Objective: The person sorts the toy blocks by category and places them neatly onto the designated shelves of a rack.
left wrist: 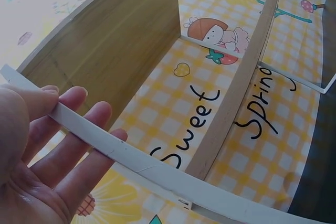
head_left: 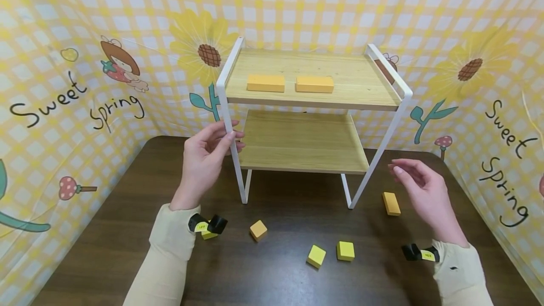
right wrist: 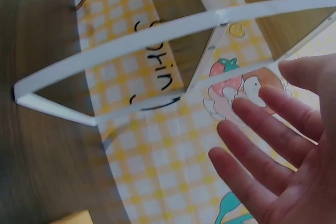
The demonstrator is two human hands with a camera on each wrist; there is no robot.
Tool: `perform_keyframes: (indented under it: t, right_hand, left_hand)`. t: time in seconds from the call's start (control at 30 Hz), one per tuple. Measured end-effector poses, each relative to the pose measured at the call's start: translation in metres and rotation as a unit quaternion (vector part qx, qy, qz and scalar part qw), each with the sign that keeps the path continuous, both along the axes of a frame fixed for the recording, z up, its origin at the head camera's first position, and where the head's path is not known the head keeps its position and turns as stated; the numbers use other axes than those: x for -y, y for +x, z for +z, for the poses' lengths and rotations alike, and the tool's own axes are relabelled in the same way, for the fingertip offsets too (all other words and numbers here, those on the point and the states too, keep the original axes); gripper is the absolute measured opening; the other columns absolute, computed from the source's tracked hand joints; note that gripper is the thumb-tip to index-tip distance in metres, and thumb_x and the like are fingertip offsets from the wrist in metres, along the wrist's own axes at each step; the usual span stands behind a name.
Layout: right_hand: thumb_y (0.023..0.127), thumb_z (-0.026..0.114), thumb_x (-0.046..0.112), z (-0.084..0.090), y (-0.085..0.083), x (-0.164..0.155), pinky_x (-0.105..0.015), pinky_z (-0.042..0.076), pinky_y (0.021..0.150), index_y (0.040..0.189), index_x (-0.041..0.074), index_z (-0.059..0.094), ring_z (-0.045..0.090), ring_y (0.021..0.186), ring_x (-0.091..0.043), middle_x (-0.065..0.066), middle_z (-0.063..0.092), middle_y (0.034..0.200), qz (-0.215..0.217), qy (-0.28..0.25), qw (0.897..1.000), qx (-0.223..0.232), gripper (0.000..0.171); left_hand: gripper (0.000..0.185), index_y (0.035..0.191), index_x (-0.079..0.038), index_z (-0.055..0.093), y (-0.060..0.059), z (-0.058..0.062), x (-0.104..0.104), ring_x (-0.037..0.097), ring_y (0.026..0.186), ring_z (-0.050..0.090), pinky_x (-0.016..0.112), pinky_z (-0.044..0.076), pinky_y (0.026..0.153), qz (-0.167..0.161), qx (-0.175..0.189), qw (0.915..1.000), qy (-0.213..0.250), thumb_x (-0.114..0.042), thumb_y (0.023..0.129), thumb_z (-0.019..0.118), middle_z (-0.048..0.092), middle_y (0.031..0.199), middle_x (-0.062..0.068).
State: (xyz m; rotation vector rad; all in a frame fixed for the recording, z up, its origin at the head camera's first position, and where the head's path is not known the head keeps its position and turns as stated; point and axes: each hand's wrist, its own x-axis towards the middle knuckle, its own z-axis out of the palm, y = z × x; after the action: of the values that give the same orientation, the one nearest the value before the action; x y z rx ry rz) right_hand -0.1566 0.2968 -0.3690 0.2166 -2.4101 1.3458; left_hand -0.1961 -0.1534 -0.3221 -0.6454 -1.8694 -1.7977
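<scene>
1 two-tier shelf (head_left: pixel 314 67) stands on the counter (head_left: pixel 106 249), with 2 orange blocks (head_left: pixel 265 83) on its top board and 5 small blocks (head_left: pixel 345 250) on the counter, near 2 hands (head_left: pixel 204 159).

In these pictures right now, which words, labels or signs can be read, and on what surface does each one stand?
"Sweet Spring": black handwriting on the left backdrop panel, beside a cartoon girl.
"Sweet Spring": the same on the right backdrop panel.
Yellow tags on the wrist bands: print too small to read.
The shelf rack and the yellow blocks carry no text.
</scene>
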Motion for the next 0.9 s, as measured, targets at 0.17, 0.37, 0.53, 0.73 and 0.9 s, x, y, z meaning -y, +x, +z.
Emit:
perform_keyframes:
  t: [0.17,0.37,0.53,0.73,0.9]
  right_hand:
    - [0.103,0.065,0.031,-0.007,0.000,-0.010,-0.006,0.046,0.083,0.127,0.003,0.066,0.061,0.100,0.007,-0.010,0.071,0.118,-0.035,0.062,0.997,0.026,0.037]
    - [0.101,0.065,0.042,-0.021,-0.003,-0.025,-0.011,0.045,0.078,0.129,0.006,0.065,0.063,0.102,-0.005,-0.014,0.069,0.120,-0.044,0.119,0.988,0.086,0.045]
    - [0.099,0.068,0.043,-0.032,-0.008,-0.032,-0.025,0.050,0.080,0.132,0.003,0.062,0.066,0.110,-0.037,-0.021,0.066,0.125,-0.030,0.147,0.982,0.114,0.053]
    - [0.095,0.073,0.043,-0.044,-0.013,-0.037,-0.057,0.053,0.087,0.138,-0.005,0.055,0.062,0.114,-0.046,-0.030,0.061,0.131,-0.028,0.190,0.969,0.157,0.067]
    - [0.093,0.075,0.043,-0.054,-0.017,-0.041,-0.059,0.053,0.087,0.137,-0.010,0.052,0.060,0.112,-0.048,-0.034,0.057,0.131,-0.022,0.221,0.953,0.208,0.072]
  left_hand:
    - [0.025,0.125,0.005,0.068,-0.001,0.000,0.001,0.027,0.082,0.074,0.038,0.062,0.077,-0.001,0.002,1.0000,-0.003,0.000,0.101,0.062,0.071,0.102,0.028]
    - [0.024,0.123,0.006,0.068,-0.002,0.001,0.002,0.032,0.081,0.074,0.040,0.062,0.076,-0.011,-0.001,0.9999,0.000,0.000,0.101,0.063,0.070,0.102,0.032]
    - [0.024,0.123,0.005,0.069,-0.003,0.001,0.003,0.032,0.080,0.074,0.038,0.062,0.075,-0.009,-0.003,1.0000,-0.003,0.000,0.100,0.063,0.072,0.100,0.025]
    - [0.025,0.123,0.008,0.067,-0.003,0.001,0.003,0.031,0.079,0.074,0.038,0.062,0.075,-0.014,0.000,0.9999,0.004,0.001,0.100,0.063,0.071,0.101,0.030]
    - [0.025,0.123,0.010,0.067,-0.004,0.001,0.003,0.033,0.079,0.074,0.040,0.062,0.075,-0.013,-0.002,0.9999,0.005,0.001,0.099,0.064,0.072,0.100,0.025]
